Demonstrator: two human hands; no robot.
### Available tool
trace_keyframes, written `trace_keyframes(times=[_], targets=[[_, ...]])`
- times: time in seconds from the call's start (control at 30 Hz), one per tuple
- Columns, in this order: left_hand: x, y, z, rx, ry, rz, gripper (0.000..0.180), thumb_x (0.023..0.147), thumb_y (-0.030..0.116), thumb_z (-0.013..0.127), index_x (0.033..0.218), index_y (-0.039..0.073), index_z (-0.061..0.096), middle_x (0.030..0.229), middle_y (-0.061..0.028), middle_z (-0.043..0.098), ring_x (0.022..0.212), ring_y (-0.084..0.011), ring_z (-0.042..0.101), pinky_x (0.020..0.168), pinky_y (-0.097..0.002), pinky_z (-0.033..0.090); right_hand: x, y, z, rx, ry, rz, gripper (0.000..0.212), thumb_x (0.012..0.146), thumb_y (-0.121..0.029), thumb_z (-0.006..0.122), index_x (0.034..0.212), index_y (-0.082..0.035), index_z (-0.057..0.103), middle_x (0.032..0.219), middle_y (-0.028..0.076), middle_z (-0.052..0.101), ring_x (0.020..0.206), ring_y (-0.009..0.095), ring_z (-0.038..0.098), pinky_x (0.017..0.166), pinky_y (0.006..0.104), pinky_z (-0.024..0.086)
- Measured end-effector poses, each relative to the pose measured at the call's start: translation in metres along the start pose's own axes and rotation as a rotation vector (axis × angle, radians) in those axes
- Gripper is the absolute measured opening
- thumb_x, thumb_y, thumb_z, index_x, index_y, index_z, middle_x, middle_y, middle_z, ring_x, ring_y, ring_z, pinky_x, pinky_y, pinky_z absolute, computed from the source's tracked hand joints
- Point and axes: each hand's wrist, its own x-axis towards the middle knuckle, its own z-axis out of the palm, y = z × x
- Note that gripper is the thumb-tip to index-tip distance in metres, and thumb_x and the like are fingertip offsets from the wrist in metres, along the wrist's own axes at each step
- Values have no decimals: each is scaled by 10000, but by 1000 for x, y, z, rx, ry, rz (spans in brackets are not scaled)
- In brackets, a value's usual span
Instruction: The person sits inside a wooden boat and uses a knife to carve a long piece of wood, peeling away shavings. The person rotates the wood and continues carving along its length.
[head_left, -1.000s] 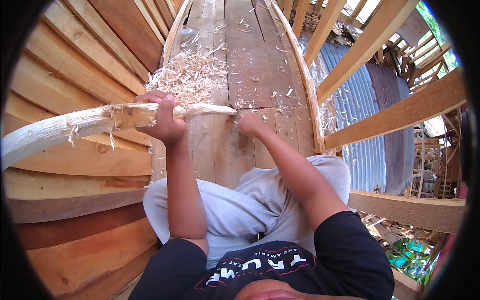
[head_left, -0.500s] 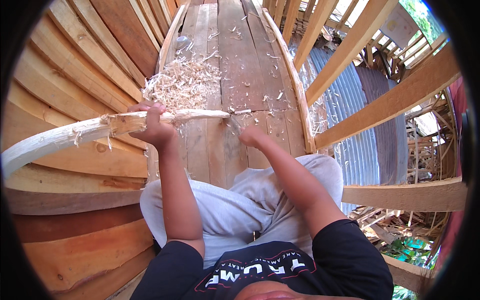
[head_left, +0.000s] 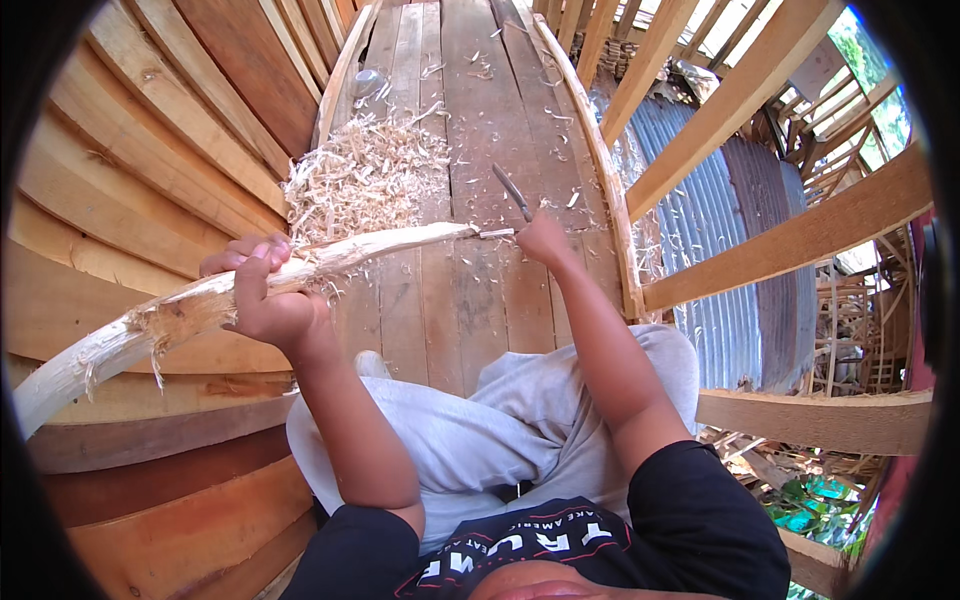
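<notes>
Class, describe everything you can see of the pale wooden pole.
The pole is pale, stripped wood, frayed in places, with a browner patch near the left hand that grips it. It slants from the picture's left edge, looking bent there, perhaps by the lens, to a narrowed tip over the floorboards. The other end leaves view.

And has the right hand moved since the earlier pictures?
Yes. The right hand has moved forward and to the right, closer to the wooden rail along the floor's edge.
</notes>
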Motion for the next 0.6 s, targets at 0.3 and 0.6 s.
trace_keyframes(times=[0.3, 0.6], targets=[[2, -6, -7, 44, -93, 8, 183, 668, -37, 491, 779, 71, 394, 601, -43, 408, 575, -149, 446, 632, -293, 431, -3, 1, 20, -308, 263, -324, 295, 801, -176, 634, 1065, -45, 637, 1061, 172, 584, 1052, 353, 541, 884, 453, 462], [3, -7, -6, 15, -112, 5, 175, 674, -46, 514, 769, 55, 407, 596, -74, 442, 566, -159, 454, 627, -291, 435, 9, 22, 29, 98, 121, -285, 165, 824, -155, 657, 902, -12, 677, 791, 105, 685, 747, 244, 651, 672, 362, 511]])
